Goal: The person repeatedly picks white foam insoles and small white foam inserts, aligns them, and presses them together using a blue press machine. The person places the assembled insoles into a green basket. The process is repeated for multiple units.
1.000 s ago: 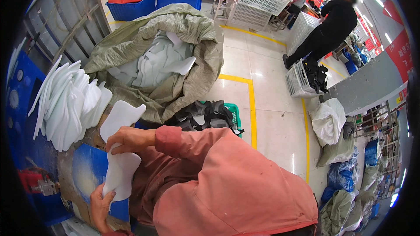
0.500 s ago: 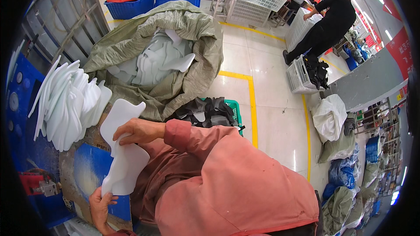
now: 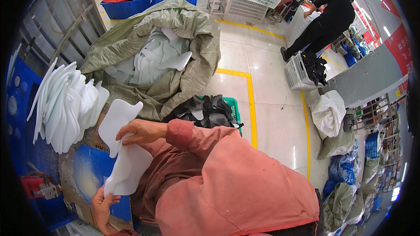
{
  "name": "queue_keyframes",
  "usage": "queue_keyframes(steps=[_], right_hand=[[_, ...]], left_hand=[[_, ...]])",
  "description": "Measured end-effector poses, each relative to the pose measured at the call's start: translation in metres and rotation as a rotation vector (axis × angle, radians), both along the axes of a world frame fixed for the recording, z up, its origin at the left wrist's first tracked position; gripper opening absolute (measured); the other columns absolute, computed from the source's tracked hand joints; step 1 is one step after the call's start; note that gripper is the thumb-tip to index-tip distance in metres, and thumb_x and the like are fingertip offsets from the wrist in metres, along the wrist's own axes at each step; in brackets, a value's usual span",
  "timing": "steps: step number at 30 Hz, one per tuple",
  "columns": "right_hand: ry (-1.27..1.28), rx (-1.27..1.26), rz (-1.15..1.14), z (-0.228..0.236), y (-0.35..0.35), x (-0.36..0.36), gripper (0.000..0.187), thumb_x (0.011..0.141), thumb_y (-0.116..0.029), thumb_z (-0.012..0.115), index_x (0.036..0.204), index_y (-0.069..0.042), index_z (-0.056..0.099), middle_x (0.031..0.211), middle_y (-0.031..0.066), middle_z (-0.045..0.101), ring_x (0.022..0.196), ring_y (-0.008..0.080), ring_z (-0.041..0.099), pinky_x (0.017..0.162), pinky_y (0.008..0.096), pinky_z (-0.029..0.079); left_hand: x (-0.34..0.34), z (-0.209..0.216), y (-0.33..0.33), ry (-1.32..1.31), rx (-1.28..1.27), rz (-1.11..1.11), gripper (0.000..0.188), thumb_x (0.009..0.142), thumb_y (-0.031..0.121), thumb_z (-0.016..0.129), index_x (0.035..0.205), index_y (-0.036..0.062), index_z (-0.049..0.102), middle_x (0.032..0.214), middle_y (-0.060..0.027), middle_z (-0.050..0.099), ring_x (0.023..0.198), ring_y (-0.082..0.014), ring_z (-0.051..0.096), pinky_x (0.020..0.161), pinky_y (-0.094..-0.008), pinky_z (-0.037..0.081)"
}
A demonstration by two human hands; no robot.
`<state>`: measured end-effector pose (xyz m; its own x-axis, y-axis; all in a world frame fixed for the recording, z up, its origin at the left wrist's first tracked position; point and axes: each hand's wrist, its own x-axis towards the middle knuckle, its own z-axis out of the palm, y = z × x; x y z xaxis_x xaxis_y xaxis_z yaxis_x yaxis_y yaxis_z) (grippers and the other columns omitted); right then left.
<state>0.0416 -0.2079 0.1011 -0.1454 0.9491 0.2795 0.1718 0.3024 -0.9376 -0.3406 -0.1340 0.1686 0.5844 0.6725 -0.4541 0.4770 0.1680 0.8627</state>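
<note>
White, curved, flat foam-like pieces are in my two hands, above a blue board (image 3: pixel 89 170). My right hand (image 3: pixel 141 132) closes its fingers over the place where an upper piece (image 3: pixel 116 122) and a lower piece (image 3: pixel 131 168) overlap. At the bottom end of the lower piece, my left hand (image 3: pixel 104 205) pinches the edge between thumb and fingers. A faint second outline shows on the lower piece, so it may be more than one layer. Beyond my hands, a leaning row of similar white pieces (image 3: pixel 65 105) stands on the bench.
A large green woven sack (image 3: pixel 192 78) holds many more white pieces. Beside it is a green basket (image 3: pixel 236 109) of black pieces. A red and metal fitting (image 3: pixel 41 188) sits at the bench's left. One person in black (image 3: pixel 328 22) stands farther off by white crates.
The lower piece has shifted slightly right and turned against the upper one, so the edge between them shows more. Both hands keep their hold and move a little to the right.
</note>
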Motion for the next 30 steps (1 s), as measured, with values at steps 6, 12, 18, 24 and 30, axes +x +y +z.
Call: queue_keyframes(steps=[6, 12, 18, 24, 30], right_hand=[[0.016, 0.041, -0.029, -0.005, -0.003, -0.001, 0.032, 0.102, -0.021, 0.072, 0.126, -0.001, 0.071, 0.119, 0.0165, 0.075, 0.109, 0.0289, 0.071, 0.099, 0.0383, 0.054], [-0.011, 0.056, -0.06, -0.001, -0.006, 0.001, 0.034, 0.102, -0.022, 0.072, 0.129, -0.001, 0.07, 0.122, 0.0161, 0.074, 0.111, 0.0284, 0.071, 0.1, 0.0379, 0.054], [0.211, -0.125, -0.095, 0.007, -0.011, 0.0, 0.034, 0.102, -0.022, 0.071, 0.129, -0.001, 0.071, 0.119, 0.0131, 0.075, 0.109, 0.0211, 0.069, 0.098, 0.0358, 0.055], [0.222, -0.104, -0.063, 0.005, -0.01, -0.013, 0.037, 0.102, -0.021, 0.072, 0.133, -0.001, 0.068, 0.117, 0.0097, 0.073, 0.107, 0.0185, 0.067, 0.098, 0.0335, 0.054], [0.107, -0.08, -0.12, 0.006, -0.012, -0.024, 0.049, 0.099, -0.02, 0.075, 0.142, -0.003, 0.061, 0.131, 0.0158, 0.067, 0.118, 0.0277, 0.066, 0.104, 0.0382, 0.052]], left_hand=[[0.002, 0.001, 0.002, -0.009, 0.043, -0.04, 0.049, 0.1, 0.016, 0.072, 0.142, -0.006, 0.063, 0.106, -0.0129, 0.077, 0.085, -0.0165, 0.075, 0.073, -0.0289, 0.063], [-0.015, -0.021, 0.007, -0.109, 0.099, 0.038, 0.055, 0.097, 0.021, 0.076, 0.143, -0.0056, 0.062, 0.116, -0.0129, 0.075, 0.094, -0.0148, 0.072, 0.075, -0.0297, 0.061], [-0.041, -0.064, 0.009, -0.551, -0.104, 0.227, 0.085, 0.095, 0.038, 0.081, 0.157, -0.0046, 0.042, 0.138, -0.016, 0.066, 0.114, -0.0197, 0.068, 0.093, -0.0337, 0.058], [-0.021, -0.095, -0.025, -0.723, -0.158, 0.351, 0.088, 0.096, 0.041, 0.079, 0.159, -0.003, 0.037, 0.155, -0.0177, 0.054, 0.141, -0.0314, 0.054, 0.119, -0.0461, 0.043], [0.011, -0.086, -0.038, -0.617, -0.176, 0.399, 0.069, 0.107, 0.033, 0.064, 0.162, 0.0011, 0.039, 0.157, -0.0167, 0.052, 0.142, -0.0322, 0.053, 0.118, -0.0464, 0.045]])
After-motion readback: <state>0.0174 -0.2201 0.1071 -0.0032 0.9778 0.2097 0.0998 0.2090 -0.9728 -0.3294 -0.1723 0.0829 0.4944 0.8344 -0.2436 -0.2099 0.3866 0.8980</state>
